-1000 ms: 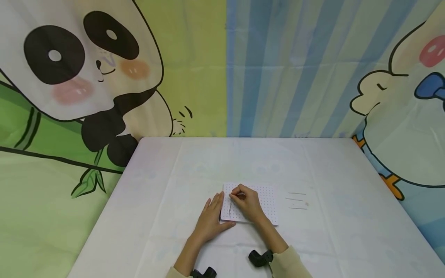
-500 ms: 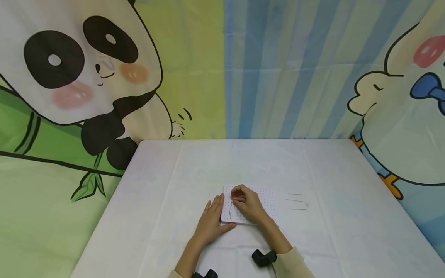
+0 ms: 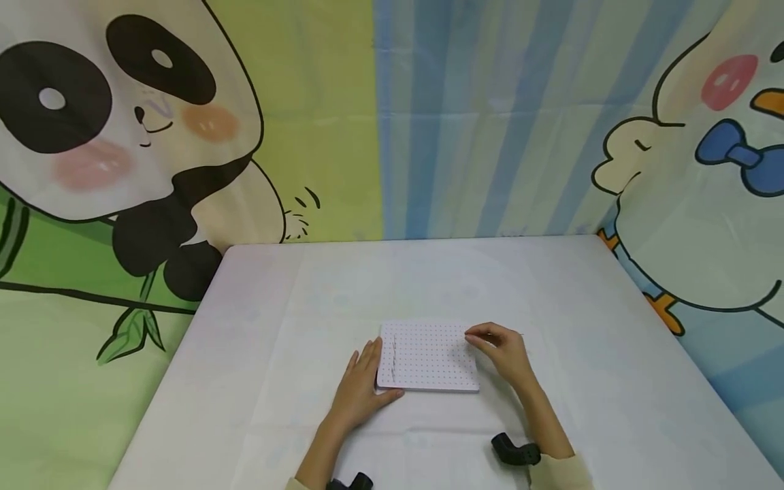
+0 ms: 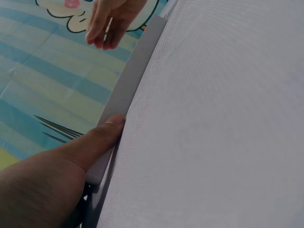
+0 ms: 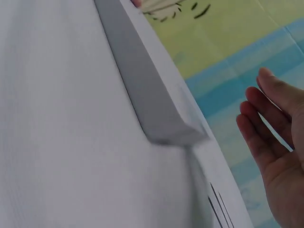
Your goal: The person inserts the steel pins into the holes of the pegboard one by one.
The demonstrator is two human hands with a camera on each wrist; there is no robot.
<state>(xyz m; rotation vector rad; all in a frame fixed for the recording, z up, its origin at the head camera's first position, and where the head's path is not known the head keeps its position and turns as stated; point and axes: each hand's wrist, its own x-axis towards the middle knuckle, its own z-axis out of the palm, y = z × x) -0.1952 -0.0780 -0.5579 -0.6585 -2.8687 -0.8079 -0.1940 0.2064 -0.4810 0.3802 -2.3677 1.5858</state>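
White pegboard (image 3: pixel 437 357) w/ approx. 3 pins (image 4: pixel 61 126)

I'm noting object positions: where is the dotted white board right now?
In the head view, the dotted white board lies on the table, left hand at its left edge, right hand by its upper-right corner.

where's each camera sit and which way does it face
Head: on the head, looking forward and down at the board; left hand, right hand and forearms show.
Left wrist: worn there, looking along the board's near edge; both hands show.
Right wrist: worn there, facing a board corner; right hand shows, plus a fingertip.
Shared by both wrist views: board, right hand.
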